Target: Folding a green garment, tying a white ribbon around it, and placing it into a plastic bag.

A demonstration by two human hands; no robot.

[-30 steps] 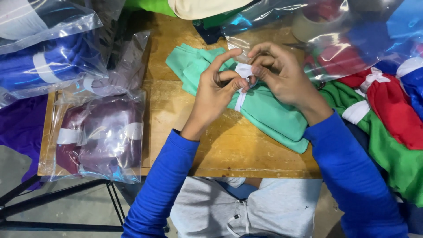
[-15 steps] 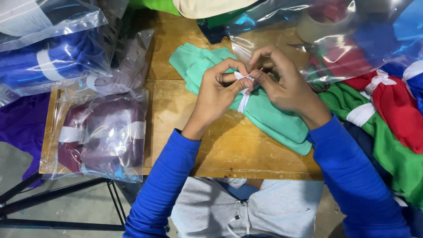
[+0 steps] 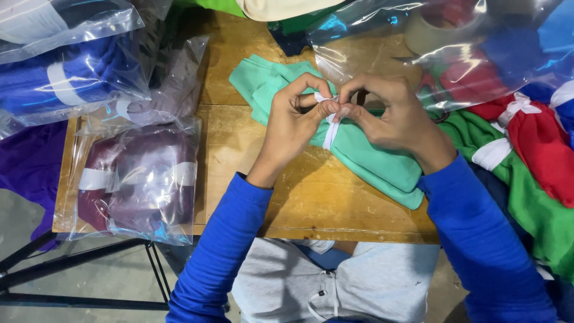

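Both hands have drawn a little apart since the earlier frame, so the white strip now runs tighter between them. The left hand (image 3: pixel 293 128) pinches one end of the white strip (image 3: pixel 329 133) between thumb and forefinger; the right hand (image 3: pixel 391 119) pinches the other end just beside it, fingers curled in. The strip wraps around a folded mint-green garment (image 3: pixel 371 158) that lies near the middle of the wooden table (image 3: pixel 239 149).

Tying this well seems to call for even tension on both ends, the knot kept centred on top of the fold, and the bundle pressed flat so the cloth does not slip out.

Left of the hands lies a clear plastic bag (image 3: pixel 137 182) holding a maroon garment with a white band around it. Behind it sits a second clear bag (image 3: pixel 72 72) with a blue garment, also white-banded. To the right, red and green bundles (image 3: pixel 526 149) tied with white strips lie in a heap, partly under another clear plastic sheet (image 3: pixel 382 42). A roll of tape (image 3: pixel 433 30) shows through that sheet at the far edge.
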